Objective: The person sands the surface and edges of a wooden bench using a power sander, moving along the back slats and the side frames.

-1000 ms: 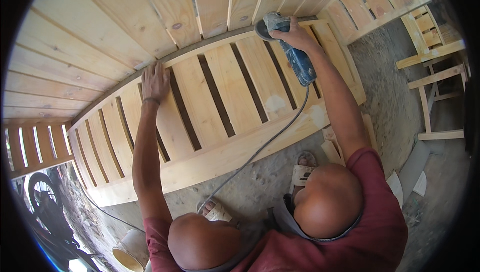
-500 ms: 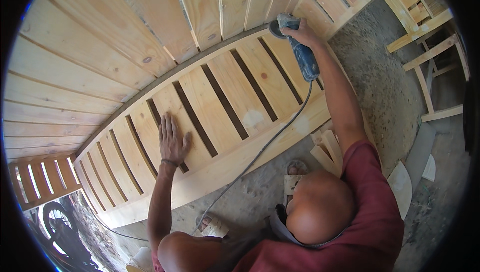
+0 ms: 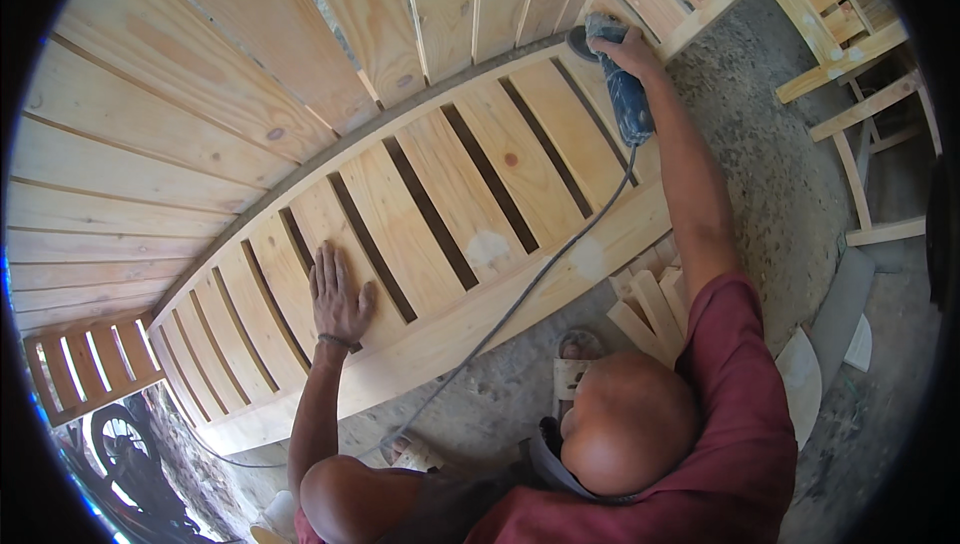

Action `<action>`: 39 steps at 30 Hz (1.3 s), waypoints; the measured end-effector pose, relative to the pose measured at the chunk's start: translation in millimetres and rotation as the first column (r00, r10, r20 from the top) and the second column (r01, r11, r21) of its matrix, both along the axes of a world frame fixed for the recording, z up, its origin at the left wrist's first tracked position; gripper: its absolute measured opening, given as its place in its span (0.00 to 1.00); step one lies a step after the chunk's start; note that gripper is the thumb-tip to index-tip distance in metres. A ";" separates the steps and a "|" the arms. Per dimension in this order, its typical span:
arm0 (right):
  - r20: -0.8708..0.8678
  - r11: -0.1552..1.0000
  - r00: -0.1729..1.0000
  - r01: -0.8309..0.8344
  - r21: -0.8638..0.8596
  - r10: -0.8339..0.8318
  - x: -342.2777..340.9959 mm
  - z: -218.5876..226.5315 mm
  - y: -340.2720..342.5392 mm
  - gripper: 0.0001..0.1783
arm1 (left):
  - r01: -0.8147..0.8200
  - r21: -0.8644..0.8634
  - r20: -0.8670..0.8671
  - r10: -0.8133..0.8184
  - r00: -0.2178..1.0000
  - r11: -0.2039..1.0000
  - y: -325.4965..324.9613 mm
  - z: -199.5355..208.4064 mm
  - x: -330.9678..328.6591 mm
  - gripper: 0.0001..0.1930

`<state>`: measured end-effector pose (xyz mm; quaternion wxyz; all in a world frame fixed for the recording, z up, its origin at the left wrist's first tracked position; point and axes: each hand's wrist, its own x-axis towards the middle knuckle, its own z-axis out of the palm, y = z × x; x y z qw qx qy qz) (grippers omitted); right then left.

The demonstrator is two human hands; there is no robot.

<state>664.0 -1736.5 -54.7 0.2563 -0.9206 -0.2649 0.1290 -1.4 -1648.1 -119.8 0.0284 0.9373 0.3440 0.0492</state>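
Observation:
My right hand point(image 3: 627, 52) grips the head end of a blue, dusty angle grinder point(image 3: 627, 109). The grinder's round disc point(image 3: 579, 42) is at the far right end of a pale wooden slatted bench seat point(image 3: 430, 279), close to the back edge; whether it touches the wood I cannot tell. From its lower end a grey cord point(image 3: 500, 322) runs across the seat's front board toward my knees. My left hand point(image 3: 341, 296) lies flat on the slats left of the middle, fingers stretched and nothing held.
Behind the seat rises a slatted backrest point(image 3: 250, 54), with side panels point(image 3: 92, 369) at both ends. Wood offcuts point(image 3: 650, 314) lie on the concrete floor by my right arm. Wooden frames point(image 3: 855, 159) stand at right. At lower left is a motorcycle point(image 3: 135, 469).
My right hand has moved the grinder rightward along the seat's back edge, nearer the right corner. The left hand stays on about the same slats. The view has shifted slightly.

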 end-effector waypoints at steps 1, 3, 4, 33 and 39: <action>-0.006 1.000 1.000 -0.005 0.008 0.005 2.7 0.3 0.5 0.72 | 0.005 0.004 0.002 -0.005 1.000 1.000 0.3 0.0 -0.1 0.41; -0.017 1.000 1.000 -0.016 0.006 0.016 5.3 -1.3 0.2 0.73 | -0.006 -0.002 -0.019 0.006 1.000 1.000 -0.3 -0.1 -0.7 0.41; -0.022 1.000 0.999 -0.023 -0.003 0.023 3.4 0.2 1.9 0.74 | -0.013 -0.004 -0.029 0.013 0.999 1.000 -0.6 0.1 -1.2 0.41; -0.041 0.987 0.990 -0.138 -0.084 0.135 -94.9 31.4 5.7 0.65 | -0.042 -0.010 0.026 0.042 0.999 0.999 -5.7 4.3 0.2 0.40; -0.072 0.951 0.950 -0.308 -0.030 0.305 -137.6 27.4 27.7 0.69 | -0.058 -0.021 0.049 0.059 0.997 0.998 -6.6 3.6 3.3 0.40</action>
